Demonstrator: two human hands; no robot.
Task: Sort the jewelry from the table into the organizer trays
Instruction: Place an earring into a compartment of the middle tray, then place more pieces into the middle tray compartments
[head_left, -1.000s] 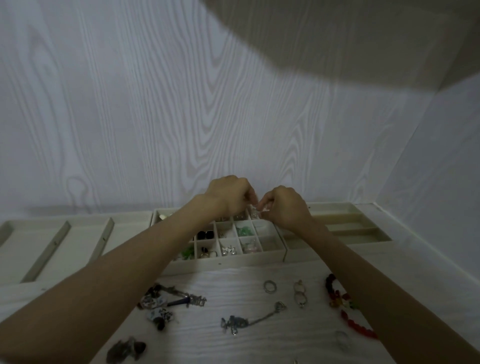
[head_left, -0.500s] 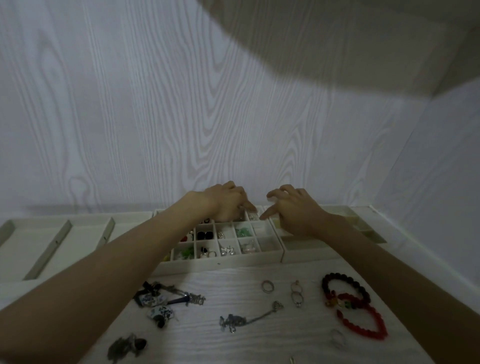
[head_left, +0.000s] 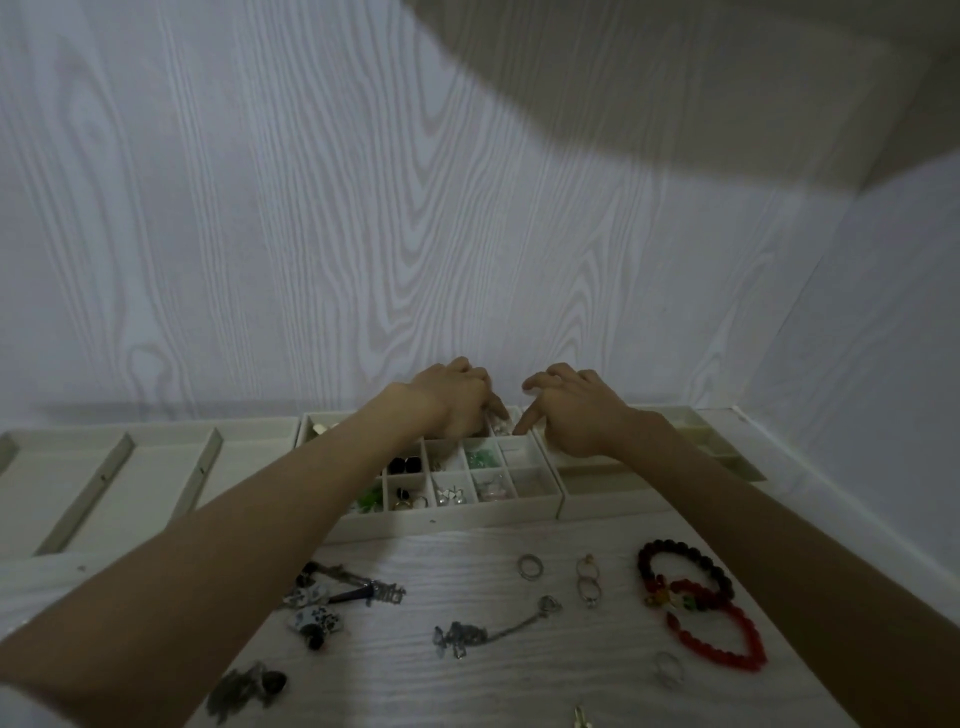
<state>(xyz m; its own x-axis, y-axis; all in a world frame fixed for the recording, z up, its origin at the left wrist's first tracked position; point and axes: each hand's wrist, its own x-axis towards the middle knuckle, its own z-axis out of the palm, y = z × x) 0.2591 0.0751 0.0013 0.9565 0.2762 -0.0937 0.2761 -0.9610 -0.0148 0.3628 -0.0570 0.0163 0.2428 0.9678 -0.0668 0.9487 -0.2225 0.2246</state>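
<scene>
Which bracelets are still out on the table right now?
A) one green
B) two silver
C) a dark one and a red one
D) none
C: a dark bracelet and a red bracelet lie overlapping on the table, in front of the trays.

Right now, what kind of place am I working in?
Probably a home dressing or vanity corner: a pale wood-grain table against matching walls, divided organizer trays, and loose jewelry like a red bead bracelet.

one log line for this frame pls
phase: placing small piece | left hand, right hand: over grid tray back-right cell | table: red bead bracelet, rings unsorted
</scene>
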